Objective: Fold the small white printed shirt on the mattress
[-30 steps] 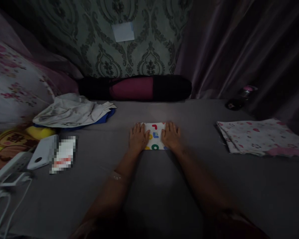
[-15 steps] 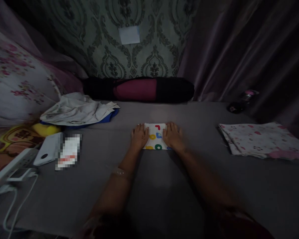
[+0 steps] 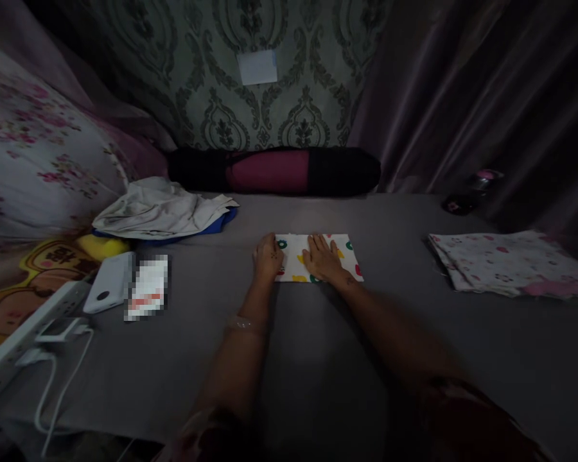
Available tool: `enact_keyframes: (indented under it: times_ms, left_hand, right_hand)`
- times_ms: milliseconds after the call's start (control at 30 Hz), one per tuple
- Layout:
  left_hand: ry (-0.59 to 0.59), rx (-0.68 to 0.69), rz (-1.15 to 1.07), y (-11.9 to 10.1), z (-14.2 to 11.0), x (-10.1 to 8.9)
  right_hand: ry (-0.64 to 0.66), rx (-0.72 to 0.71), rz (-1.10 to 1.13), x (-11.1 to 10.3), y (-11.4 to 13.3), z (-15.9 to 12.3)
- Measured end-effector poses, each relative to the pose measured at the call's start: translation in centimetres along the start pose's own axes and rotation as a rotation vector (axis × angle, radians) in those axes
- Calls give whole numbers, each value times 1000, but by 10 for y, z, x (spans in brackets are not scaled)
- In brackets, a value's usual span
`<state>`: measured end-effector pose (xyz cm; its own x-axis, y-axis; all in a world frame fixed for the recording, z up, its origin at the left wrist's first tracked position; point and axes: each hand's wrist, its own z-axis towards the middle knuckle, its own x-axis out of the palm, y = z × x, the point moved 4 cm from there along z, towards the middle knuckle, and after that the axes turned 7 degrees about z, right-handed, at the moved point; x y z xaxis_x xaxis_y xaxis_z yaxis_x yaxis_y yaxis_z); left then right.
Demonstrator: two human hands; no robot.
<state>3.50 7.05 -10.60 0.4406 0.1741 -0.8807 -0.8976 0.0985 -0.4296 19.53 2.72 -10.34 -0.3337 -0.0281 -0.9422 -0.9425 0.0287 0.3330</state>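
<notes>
A folded white cloth (image 3: 296, 251) with red, yellow and green printed shapes lies flat on the grey surface in front of me. My left hand (image 3: 268, 258) is at its left edge, fingers curled in and closed on that edge; the fingertips are partly hidden. Pressed flat on the cloth's middle is my right hand (image 3: 324, 258), its fingers stretched out and the thumb apart. The cloth's right end shows past the right hand.
To the left lie a pale crumpled cloth (image 3: 164, 208), a white power bank (image 3: 110, 282), a blurred packet (image 3: 148, 289) and a power strip (image 3: 33, 333) with cables. A folded floral cloth (image 3: 501, 263) is on the right. A black and magenta roll (image 3: 270, 172) lines the wall.
The cloth now spreads wider to the right and shows different shapes. My right hand has gone from its right edge to its middle. The left hand's fingers have curled. The view has shifted slightly.
</notes>
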Motion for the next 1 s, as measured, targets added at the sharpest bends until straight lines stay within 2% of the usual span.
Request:
enact_keyframes:
  times_ms: [100, 200, 367, 600, 833, 900, 1000]
  left_hand:
    - [-17, -21, -28, 4, 1, -3]
    - [-19, -52, -66, 8, 1, -7]
    - [0, -116, -141, 11, 2, -14]
    - [25, -174, -221, 17, 5, -14]
    - [-66, -229, -413, 24, 8, -12]
    - [-84, -233, -444, 25, 8, -12]
    - [-113, -218, -457, 25, 8, -12]
  right_hand:
    - [15, 13, -10, -3, 4, 1]
    - [-33, -20, -34, -3, 18, 4]
    - [-45, -74, 14, 8, 43, 7]
    - [-84, -77, -24, 18, 41, 9]
    - [-58, -55, -39, 14, 48, 12]
    - [-75, -91, -39, 13, 58, 13]
    - [-103, -232, -26, 13, 81, 13]
